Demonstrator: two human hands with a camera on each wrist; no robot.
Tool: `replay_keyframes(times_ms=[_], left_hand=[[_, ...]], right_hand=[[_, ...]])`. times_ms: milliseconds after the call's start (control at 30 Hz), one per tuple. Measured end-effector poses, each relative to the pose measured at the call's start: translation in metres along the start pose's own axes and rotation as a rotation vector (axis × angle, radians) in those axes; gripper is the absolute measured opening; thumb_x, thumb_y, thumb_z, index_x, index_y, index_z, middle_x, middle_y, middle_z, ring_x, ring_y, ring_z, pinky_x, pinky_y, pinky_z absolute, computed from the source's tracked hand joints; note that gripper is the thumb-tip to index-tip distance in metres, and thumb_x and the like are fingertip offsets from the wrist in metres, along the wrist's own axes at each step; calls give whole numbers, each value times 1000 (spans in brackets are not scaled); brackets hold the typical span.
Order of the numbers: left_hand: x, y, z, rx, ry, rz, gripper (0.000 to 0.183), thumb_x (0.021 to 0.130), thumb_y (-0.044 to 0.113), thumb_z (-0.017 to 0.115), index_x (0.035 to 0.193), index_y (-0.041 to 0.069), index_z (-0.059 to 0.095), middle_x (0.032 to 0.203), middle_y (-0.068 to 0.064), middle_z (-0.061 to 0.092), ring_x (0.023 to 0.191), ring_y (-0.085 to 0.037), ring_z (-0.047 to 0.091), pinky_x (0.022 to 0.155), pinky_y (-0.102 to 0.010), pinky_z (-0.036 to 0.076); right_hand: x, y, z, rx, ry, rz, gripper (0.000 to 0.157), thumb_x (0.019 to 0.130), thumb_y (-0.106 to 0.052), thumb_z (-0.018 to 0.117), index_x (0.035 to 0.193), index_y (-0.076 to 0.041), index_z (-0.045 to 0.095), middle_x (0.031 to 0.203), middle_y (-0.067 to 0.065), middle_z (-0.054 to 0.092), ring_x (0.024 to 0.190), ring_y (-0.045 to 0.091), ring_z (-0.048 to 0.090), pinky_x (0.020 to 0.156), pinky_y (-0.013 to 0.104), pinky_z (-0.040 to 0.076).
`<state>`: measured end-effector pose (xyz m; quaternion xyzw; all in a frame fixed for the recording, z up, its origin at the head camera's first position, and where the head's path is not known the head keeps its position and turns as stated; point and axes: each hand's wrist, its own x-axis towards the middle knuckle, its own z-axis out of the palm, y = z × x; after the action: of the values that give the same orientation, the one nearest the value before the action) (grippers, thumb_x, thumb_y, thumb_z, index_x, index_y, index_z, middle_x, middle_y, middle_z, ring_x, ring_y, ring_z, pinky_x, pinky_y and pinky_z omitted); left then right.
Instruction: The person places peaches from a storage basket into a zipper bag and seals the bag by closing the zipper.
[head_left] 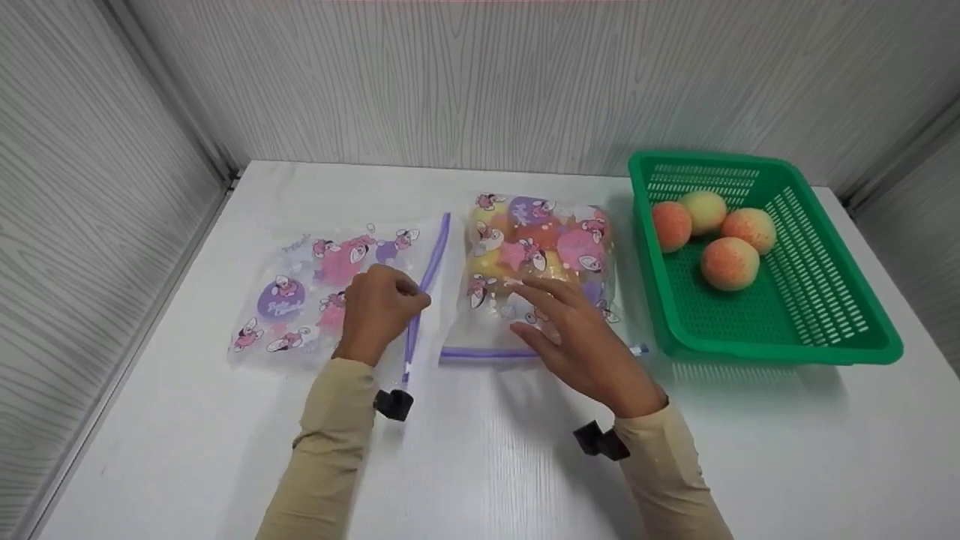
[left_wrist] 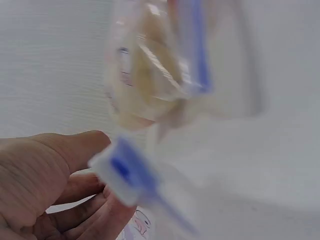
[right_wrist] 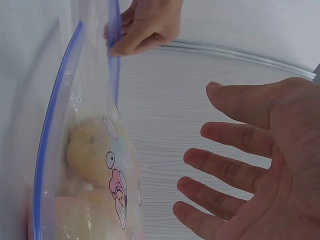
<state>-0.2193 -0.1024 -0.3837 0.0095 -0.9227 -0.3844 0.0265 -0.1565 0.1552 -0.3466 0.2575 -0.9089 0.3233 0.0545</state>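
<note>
On the left, a flat printed zip bag (head_left: 285, 330) lies on the table, its purple zip strip (head_left: 439, 247) along the right side. My left hand (head_left: 379, 307) pinches that strip between thumb and fingers. The left wrist view shows the white-and-blue slider (left_wrist: 122, 170), blurred, close to the fingers. In the middle lies a second printed zip bag (head_left: 536, 244), bulging with yellow and orange round fruit, its zip strip facing me. Over its near part hovers my right hand (head_left: 581, 349), fingers spread and holding nothing; the right wrist view shows them apart from the bag.
At the right stands a green plastic basket (head_left: 664, 300) with several peaches (head_left: 730, 264) towards its back and left. Grey wood-grain panels (head_left: 450, 82) rise behind the white table (head_left: 465, 465) and at both sides.
</note>
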Motion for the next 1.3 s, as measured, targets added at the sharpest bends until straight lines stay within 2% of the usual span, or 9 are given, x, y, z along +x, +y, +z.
replay_keyframes(times_ms=[67,167,367,500,600,733,933,1133,1300], left_hand=[[-7,10,-8,-71,2,1,14,86,12,75,93,2,80,88,-11,75,76,-25,67,76,-40,61],[-18,26,-11,-172,-2,29,13,85,13,75,93,5,81,86,-7,75,77,-22,67,76,-37,61],[-35,52,8,-338,-104,153,11,85,16,77,92,9,82,84,1,75,78,-15,70,77,-34,61],[-37,63,19,-391,-136,191,13,86,18,77,93,9,81,84,1,75,79,-14,71,78,-32,61],[-35,68,23,-454,-150,199,17,86,19,79,99,8,80,88,-1,76,81,-15,72,75,-32,62],[-32,71,28,-535,-200,212,18,89,18,78,103,6,80,92,-5,77,83,-18,74,75,-32,62],[-32,74,30,-554,-241,208,12,92,16,76,100,7,81,91,-4,77,83,-17,74,77,-31,61],[-32,75,23,-481,-207,261,11,91,15,75,96,8,81,84,2,75,76,-13,71,73,-30,60],[-34,72,17,-494,-135,270,11,91,18,76,91,6,78,80,0,73,71,-13,70,68,-30,60]], right_hand=[[1,-2,0,78,9,31,44,98,-20,69,140,-10,60,139,10,60,129,26,56,105,48,50],[3,-5,5,259,23,113,40,100,-16,67,138,-5,61,128,12,67,116,24,66,99,43,55],[9,-8,23,757,88,282,41,104,-18,60,140,3,57,115,19,71,98,34,73,85,40,61],[11,-5,26,901,199,381,36,102,-22,64,130,0,66,107,18,71,93,32,74,83,42,62],[13,0,23,944,255,432,31,99,-22,68,121,0,71,105,19,71,91,33,73,82,43,62],[12,7,19,965,265,469,28,97,-18,71,117,2,72,107,19,70,91,33,73,82,43,62],[9,10,12,968,277,532,25,93,-11,73,112,5,72,104,19,71,87,30,73,78,42,63],[13,10,8,826,272,578,15,91,-3,67,104,6,68,91,16,71,77,24,71,69,35,63],[10,15,7,685,231,507,11,94,-6,70,98,4,66,82,13,67,65,21,66,61,30,61]])
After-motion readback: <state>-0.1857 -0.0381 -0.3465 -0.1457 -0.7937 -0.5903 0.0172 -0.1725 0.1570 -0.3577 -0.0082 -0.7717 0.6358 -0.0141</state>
